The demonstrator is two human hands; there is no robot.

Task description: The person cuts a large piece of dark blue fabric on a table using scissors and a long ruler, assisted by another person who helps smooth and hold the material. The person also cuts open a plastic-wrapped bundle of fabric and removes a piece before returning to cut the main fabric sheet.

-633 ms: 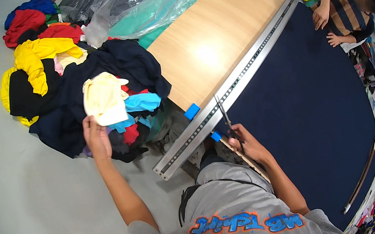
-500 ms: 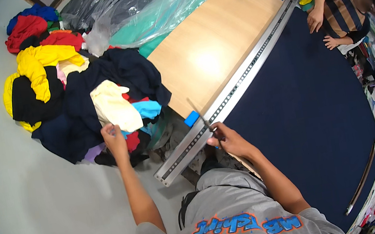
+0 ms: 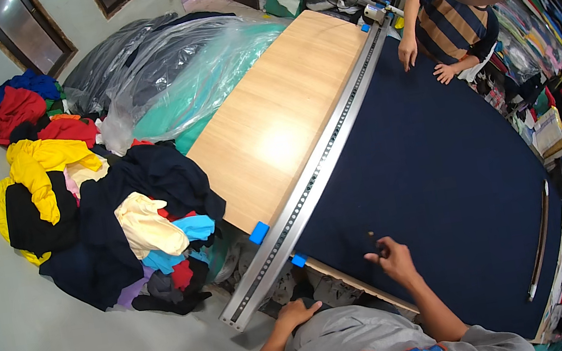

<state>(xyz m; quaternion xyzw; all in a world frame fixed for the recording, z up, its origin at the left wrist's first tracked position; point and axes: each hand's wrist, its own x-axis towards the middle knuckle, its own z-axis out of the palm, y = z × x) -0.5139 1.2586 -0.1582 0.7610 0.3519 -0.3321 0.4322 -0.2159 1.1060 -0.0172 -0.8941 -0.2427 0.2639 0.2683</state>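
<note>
Left hand (image 3: pixel 297 315), grip unclear, now off the cream cloth (image 3: pixel 151 227), released on the ten-o'clock pile (image 3: pixel 92 251); right hand (image 3: pixel 393 261) holds scissors (image 3: pixel 382 247).

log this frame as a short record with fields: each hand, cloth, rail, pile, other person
left hand: at the waist, by the grey shirt
right hand: above the navy cloth, apparently with a dark object, too unclear to name
metal rail: slanting between bare wood and navy cloth
clothes pile: left of the wood
other person: upper right, by the cloth
</note>
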